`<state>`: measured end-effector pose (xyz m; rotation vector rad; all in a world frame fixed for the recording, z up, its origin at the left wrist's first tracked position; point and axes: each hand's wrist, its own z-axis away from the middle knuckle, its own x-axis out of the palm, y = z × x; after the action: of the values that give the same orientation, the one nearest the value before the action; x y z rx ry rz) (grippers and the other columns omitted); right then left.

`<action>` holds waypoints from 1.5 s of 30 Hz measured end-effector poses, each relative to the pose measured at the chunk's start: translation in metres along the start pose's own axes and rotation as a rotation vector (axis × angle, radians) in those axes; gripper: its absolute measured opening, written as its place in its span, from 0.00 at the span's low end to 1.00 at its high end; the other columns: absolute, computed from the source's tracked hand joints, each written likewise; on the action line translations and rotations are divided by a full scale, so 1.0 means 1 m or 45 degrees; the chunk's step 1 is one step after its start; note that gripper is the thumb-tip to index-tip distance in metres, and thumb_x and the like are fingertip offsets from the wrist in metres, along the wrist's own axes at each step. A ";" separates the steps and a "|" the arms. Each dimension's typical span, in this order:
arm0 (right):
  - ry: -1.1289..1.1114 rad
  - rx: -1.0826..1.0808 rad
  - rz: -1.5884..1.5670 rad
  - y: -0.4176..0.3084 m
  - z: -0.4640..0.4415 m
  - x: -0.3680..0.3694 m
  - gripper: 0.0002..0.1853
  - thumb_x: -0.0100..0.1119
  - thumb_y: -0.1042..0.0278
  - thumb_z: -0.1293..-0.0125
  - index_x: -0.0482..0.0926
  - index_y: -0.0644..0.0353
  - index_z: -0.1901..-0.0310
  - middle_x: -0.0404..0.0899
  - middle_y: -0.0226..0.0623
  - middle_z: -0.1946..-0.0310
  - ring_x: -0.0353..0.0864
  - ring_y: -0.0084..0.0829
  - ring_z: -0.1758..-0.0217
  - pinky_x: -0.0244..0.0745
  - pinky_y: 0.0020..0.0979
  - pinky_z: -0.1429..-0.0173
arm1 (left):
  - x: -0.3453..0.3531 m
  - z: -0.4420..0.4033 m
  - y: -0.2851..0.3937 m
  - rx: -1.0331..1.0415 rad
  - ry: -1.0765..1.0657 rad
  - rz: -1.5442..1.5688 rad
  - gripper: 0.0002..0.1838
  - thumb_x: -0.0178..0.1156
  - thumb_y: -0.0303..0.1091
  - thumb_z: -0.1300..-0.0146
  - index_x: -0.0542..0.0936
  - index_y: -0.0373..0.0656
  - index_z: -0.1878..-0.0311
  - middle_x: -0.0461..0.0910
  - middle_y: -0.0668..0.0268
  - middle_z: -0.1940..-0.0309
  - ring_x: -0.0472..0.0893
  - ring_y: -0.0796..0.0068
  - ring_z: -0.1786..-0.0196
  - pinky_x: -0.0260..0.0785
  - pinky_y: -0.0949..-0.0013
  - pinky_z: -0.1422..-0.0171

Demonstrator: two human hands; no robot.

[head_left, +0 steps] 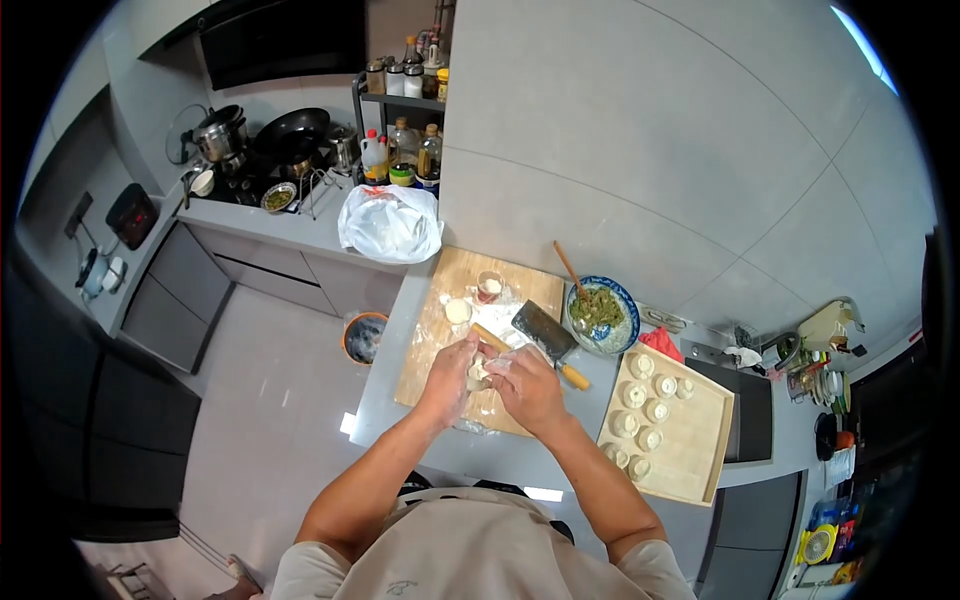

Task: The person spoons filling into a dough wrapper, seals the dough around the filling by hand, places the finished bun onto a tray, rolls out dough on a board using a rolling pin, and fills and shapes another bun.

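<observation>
Pinching pale dough piece (478, 375) between both hands, above lower-middle of wooden board (425, 345). Left hand (452, 375): fingers bent in close together, pressing on dough from the left. Right hand (527, 385): fingers bent, bunched on dough from the right. White powder on both. Can't tell exactly which fingertips meet, too small.

On board, just beyond hands: rolling pin (488, 336), partly under right hand. Farther up: round dough disc (458, 311), then small cup (489, 288) with white contents. White powder scattered across middle of board.

At right edge of board: cleaver (543, 330), dark blade tilted. Just below it, wooden handle (574, 376); can't tell whether from pin or cleaver.

Right of board, near its upper corner: blue-and-white bowl (627, 325) with green filling (597, 308), long wooden utensil (566, 262) leaning out. Farther right of board, well apart: wooden tray (690, 465) with nine round dough pieces (634, 394), grouped toward tray's left side. Behind tray: something red (660, 343), crumpled.

Beyond upper-left corner of board: white plastic bag (390, 222) in front of bottle rack (400, 99). Farther left of board: wok (292, 135) and pot (220, 133) on stove. On floor left of board: orange-rimmed bin (345, 342).
</observation>
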<state>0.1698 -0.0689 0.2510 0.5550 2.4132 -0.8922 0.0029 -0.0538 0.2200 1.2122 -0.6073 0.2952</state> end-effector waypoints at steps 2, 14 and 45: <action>-0.010 -0.015 0.034 0.003 0.001 0.001 0.19 0.78 0.75 0.45 0.90 0.55 0.50 0.84 0.39 0.64 0.82 0.43 0.62 0.79 0.40 0.57 | 0.003 0.002 0.007 -0.026 0.031 0.012 0.22 0.50 0.52 0.16 0.80 0.40 0.52 0.79 0.63 0.54 0.79 0.73 0.53 0.76 0.64 0.48; -0.342 -0.095 0.075 0.002 -0.021 -0.030 0.20 0.77 0.68 0.43 0.89 0.54 0.48 0.84 0.34 0.56 0.80 0.40 0.55 0.80 0.36 0.53 | 0.009 0.010 0.021 -0.354 0.026 0.278 0.22 0.46 0.55 0.15 0.74 0.43 0.44 0.80 0.61 0.51 0.82 0.66 0.52 0.80 0.52 0.47; -0.314 -0.140 0.090 -0.001 -0.019 -0.014 0.20 0.79 0.59 0.44 0.88 0.53 0.51 0.81 0.33 0.57 0.78 0.43 0.51 0.77 0.41 0.45 | -0.019 0.002 -0.012 -0.214 -0.053 0.705 0.28 0.43 0.59 0.16 0.80 0.43 0.44 0.82 0.63 0.49 0.82 0.67 0.49 0.76 0.58 0.43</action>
<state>0.1738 -0.0591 0.2721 0.4576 2.1909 -0.7465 -0.0065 -0.0579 0.1996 0.8732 -0.9822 0.6705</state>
